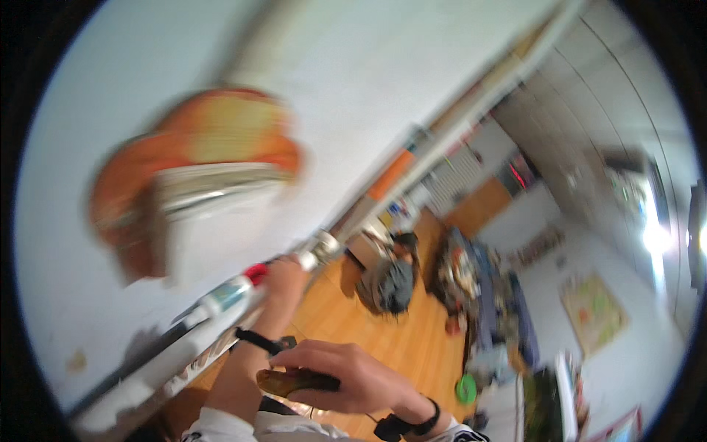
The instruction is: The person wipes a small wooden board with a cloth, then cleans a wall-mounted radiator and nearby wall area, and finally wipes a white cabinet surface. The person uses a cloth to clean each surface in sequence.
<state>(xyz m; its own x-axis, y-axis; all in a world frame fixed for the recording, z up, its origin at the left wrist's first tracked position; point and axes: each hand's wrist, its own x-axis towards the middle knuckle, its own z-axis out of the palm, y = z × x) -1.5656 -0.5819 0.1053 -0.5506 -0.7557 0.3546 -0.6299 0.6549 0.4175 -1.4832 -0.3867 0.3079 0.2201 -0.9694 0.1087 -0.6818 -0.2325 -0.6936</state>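
My left hand (286, 271) reaches to the narrow ledge along the wall, beside a white tube with a red cap (257, 273) and a whitish object (323, 247). Its fingers are blurred, so whether it grips anything is unclear. Nearer to me, my right hand (345, 375) is closed around a dark brown and yellowish elongated object (281, 382), whose rounded end sticks out to the left. It lies in front of my left forearm. Both wrists wear black bands.
An orange wall-mounted holder with white paper or plastic (221, 215) hangs at the left. Farther off, a person in grey (389, 284) sits or crouches on the wooden floor (353, 331). A piled bed or sofa (491, 298) and a green round item (465, 388) are at the right.
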